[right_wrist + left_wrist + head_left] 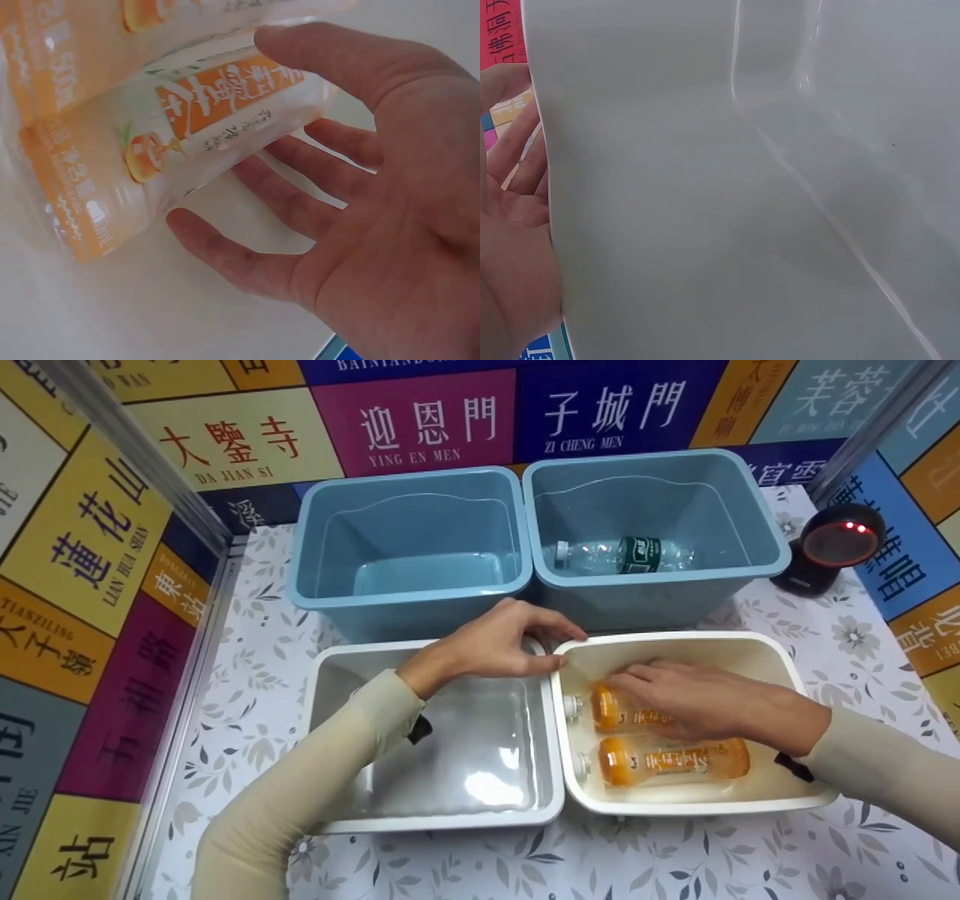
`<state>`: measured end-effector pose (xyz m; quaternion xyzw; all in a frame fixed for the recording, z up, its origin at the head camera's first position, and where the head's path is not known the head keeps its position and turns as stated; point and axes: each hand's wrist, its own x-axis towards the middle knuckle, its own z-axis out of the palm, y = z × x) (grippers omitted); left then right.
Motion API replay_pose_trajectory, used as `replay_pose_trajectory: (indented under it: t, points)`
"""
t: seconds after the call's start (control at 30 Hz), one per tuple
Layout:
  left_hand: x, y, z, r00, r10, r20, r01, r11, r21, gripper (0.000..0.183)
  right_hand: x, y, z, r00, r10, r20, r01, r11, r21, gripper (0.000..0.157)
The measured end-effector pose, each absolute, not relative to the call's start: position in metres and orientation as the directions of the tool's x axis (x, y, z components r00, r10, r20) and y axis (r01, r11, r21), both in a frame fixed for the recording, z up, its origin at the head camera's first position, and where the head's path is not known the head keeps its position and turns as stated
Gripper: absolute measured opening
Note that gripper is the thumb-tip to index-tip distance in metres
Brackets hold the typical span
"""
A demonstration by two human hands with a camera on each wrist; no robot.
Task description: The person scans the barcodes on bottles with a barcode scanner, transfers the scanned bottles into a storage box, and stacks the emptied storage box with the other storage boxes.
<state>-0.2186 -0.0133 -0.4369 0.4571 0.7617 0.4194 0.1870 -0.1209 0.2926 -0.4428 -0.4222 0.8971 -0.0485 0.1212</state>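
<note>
A white bin (679, 808) at the right holds two clear plastic bottles with orange labels and white caps, lying side by side. My right hand (697, 701) is over the farther bottle (611, 712). In the right wrist view, the thumb lies along one side of this bottle (225, 112) and the fingertips reach behind its other side. The nearer bottle (675, 761) lies just in front of that hand. My left hand (502, 641) touches the right bin's back left corner with thumb and forefinger, its fingers relaxed. It hangs over a second white bin (442, 823).
Behind stand two blue bins; the left one (409, 600) shows its bare floor. In the right one (660, 580) lies a clear bottle (600, 556) with a green label. A black device (829, 547) with red lights stands at the right. Printed panels (420, 424) wall the flowered table.
</note>
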Motion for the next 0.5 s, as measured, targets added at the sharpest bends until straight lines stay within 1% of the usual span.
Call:
replay_pose_trajectory:
  t: [0.27,0.5]
  points:
    - [-0.219,-0.013,-0.437,-0.5,0.86,0.102,0.536,0.215,0.817,0.04,-0.118,0.289,-0.455,-0.626,-0.775,-0.082,-0.77,0.632,-0.092,0.065]
    - [-0.219,-0.014,-0.438,-0.504,0.858,0.1,0.534,0.218,0.817,0.041,-0.118,0.288,-0.457,-0.641,-0.763,-0.085,-0.758,0.647,-0.085,0.063]
